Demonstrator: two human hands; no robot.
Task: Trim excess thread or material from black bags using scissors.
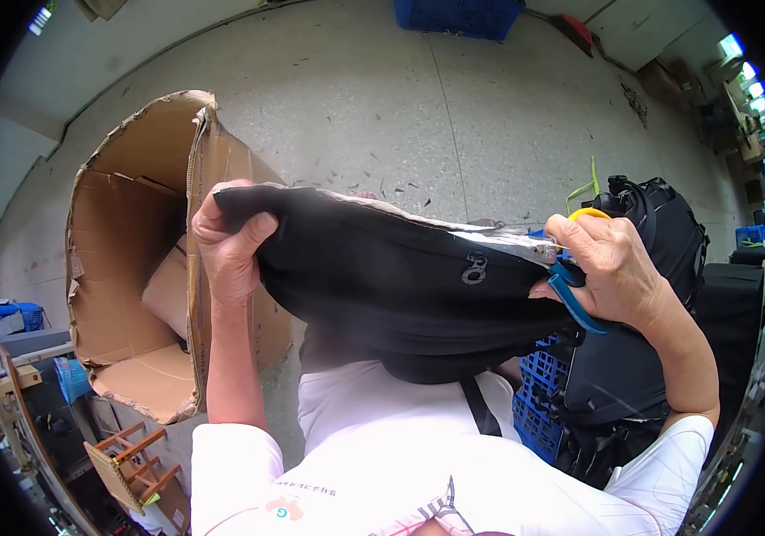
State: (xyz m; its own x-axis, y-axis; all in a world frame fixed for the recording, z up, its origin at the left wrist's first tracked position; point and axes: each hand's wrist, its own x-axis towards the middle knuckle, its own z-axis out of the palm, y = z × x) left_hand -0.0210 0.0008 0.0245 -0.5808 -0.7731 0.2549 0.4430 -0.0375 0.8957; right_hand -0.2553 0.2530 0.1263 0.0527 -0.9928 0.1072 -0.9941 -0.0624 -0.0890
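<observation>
A large piece of black fabric (382,277) stretches across in front of my body, with a pale, rough edge along its far side and a small grey mark near its right end. My left hand (229,246) pinches its left corner between thumb and fingers. At the right end, my right hand (619,268) is closed round a pair of scissors with yellow and blue handles (576,304). The blades lie at the fabric's pale edge, and my fingers partly hide them. Whether the fabric belongs to a bag, I cannot tell.
A big open cardboard box (239,170) stands on its side at the left, beside my left forearm. Black bags (659,214) are piled at the right, near a blue plastic crate (540,393). Another blue crate (458,18) and dark scraps lie on the floor ahead. A wooden stool (137,469) is at lower left.
</observation>
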